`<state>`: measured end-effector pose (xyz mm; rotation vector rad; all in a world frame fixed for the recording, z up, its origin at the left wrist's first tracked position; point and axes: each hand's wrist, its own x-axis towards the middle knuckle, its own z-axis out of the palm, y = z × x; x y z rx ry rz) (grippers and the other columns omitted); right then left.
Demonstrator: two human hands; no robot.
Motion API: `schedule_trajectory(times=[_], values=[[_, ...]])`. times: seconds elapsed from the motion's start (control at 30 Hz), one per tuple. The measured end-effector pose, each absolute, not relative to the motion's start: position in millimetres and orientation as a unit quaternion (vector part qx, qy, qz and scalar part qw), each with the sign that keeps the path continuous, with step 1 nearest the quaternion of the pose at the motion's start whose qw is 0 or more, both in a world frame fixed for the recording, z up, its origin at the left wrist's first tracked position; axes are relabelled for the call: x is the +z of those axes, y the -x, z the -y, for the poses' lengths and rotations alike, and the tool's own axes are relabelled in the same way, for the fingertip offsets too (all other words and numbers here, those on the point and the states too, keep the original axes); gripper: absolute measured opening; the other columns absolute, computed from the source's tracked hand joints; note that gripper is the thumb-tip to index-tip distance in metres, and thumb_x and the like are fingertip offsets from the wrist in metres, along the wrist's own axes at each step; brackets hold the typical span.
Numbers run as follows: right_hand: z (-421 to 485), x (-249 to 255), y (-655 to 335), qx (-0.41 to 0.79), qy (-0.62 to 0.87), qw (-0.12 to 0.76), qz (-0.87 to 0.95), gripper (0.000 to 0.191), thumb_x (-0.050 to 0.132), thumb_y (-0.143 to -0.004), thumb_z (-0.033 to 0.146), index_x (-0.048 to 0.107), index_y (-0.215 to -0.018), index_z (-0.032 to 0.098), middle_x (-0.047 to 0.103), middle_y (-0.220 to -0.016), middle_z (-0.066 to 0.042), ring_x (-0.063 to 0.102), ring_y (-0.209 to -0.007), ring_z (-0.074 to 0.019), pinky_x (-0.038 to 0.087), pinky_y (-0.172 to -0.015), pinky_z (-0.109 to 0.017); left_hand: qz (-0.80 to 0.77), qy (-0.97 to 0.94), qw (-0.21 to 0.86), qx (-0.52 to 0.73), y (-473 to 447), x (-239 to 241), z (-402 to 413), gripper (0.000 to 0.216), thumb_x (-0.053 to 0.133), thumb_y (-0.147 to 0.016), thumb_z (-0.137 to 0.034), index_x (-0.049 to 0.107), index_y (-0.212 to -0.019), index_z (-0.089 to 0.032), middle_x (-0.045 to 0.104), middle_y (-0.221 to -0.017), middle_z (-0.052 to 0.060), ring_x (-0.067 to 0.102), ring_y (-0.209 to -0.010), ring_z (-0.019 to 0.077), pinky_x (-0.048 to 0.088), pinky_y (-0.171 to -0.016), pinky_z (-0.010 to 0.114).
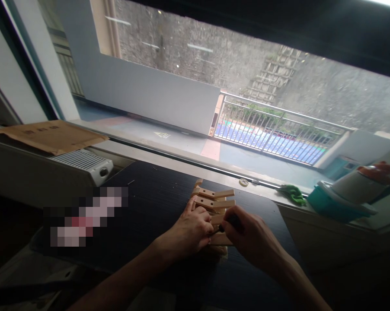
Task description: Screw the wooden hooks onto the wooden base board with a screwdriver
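Note:
A small assembly of light wooden slats (214,199) lies on a dark table (149,207) by a window. My left hand (192,229) is closed over the near left part of the wooden piece and presses it down. My right hand (247,235) is closed round a dark, thin tool whose tip meets the wood between my two hands; I cannot make out what kind of tool it is. The near end of the wooden piece is hidden under my hands.
A white heater (84,163) with a brown cardboard sheet (50,134) on top stands at the left. On the sill to the right are a green cloth (292,194), a teal and white appliance (344,196) and a small round object (243,182). A blurred patch lies at left.

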<state>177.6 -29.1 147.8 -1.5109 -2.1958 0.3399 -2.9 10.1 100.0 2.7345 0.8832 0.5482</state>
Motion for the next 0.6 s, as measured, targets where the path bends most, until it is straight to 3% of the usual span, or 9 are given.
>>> schedule_trajectory(times=[0.4, 0.6], values=[[27.9, 149.3, -177.7, 0.112, 0.551, 0.224, 0.796, 0.009, 0.048, -0.082, 0.027, 0.051, -0.077, 0.021, 0.05, -0.058, 0.006, 0.041, -0.051, -0.0099, 0.028, -0.051, -0.022, -0.301, -0.93, 0.101, 0.186, 1.4, 100.1, -11.2, 0.012, 0.058, -0.082, -0.02, 0.067, -0.075, -0.022, 0.066, -0.083, 0.0, 0.057, -0.09, 0.0204, 0.018, -0.104, 0.047], [27.7, 149.8, -177.2, 0.112, 0.544, 0.222, 0.802, 0.008, 0.046, -0.082, 0.026, 0.051, -0.078, 0.021, 0.051, -0.06, 0.005, 0.041, -0.052, -0.0098, 0.027, -0.051, -0.022, -0.292, -0.93, 0.101, 0.197, 1.3, 98.3, -12.1, 0.012, 0.057, -0.082, -0.02, 0.068, -0.078, -0.023, 0.067, -0.085, 0.0, 0.057, -0.093, 0.0207, 0.012, -0.106, 0.049]])
